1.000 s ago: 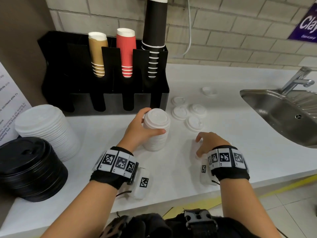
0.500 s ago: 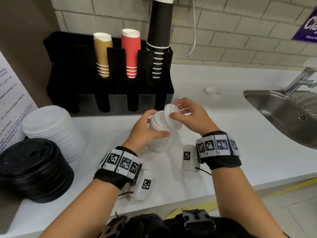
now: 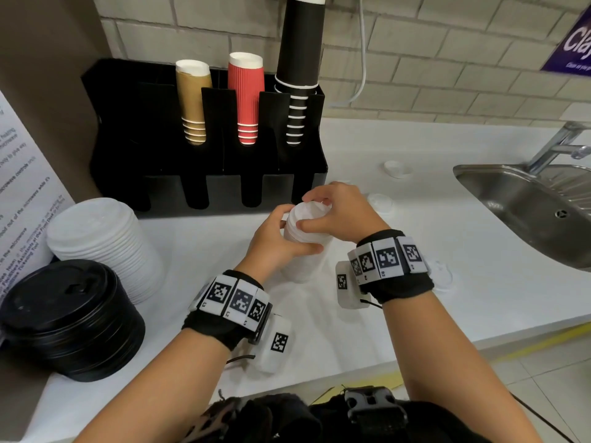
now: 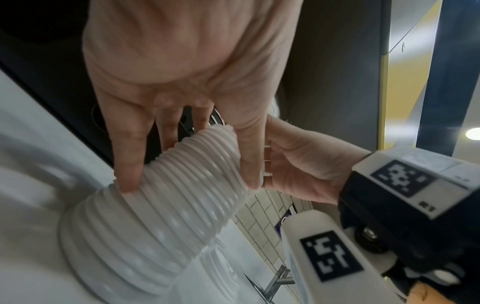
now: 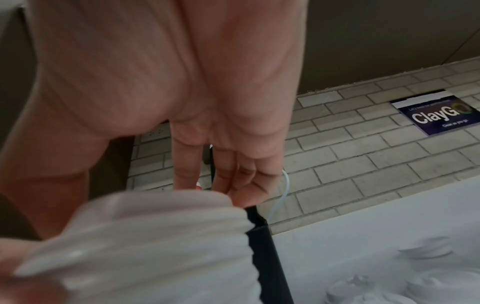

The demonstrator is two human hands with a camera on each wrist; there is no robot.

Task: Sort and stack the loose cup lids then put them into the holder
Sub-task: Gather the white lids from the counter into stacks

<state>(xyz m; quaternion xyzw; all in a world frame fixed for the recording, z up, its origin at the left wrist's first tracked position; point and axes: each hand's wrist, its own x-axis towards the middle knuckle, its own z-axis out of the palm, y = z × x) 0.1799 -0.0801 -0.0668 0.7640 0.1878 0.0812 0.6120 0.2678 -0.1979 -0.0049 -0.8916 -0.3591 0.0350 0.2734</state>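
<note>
A stack of small white lids (image 3: 303, 251) stands on the white counter (image 3: 463, 314) in front of the black holder (image 3: 128, 155). My left hand (image 3: 281, 238) grips the stack's side, thumb toward me, fingers behind; the ribbed stack (image 4: 168, 205) fills the left wrist view. My right hand (image 3: 339, 212) covers the top of the stack, its fingers curled round the top white lid (image 3: 315, 207) there. In the right wrist view the stack (image 5: 155, 236) is blurred under my fingers (image 5: 233, 181). Loose small lids (image 3: 380, 201) lie to the right, one (image 3: 443, 273) near my right wrist.
A tall stack of large white lids (image 3: 102, 244) and a stack of black lids (image 3: 67, 318) sit at the left. The holder carries brown, red and black cups (image 3: 246, 97). A steel sink (image 3: 527, 212) lies at the right. Another lid (image 3: 396, 167) rests farther back.
My right hand lifted a white lid off the counter, carried it left to the stack and now has it down on the top. My left hand kept its grip on the stack.
</note>
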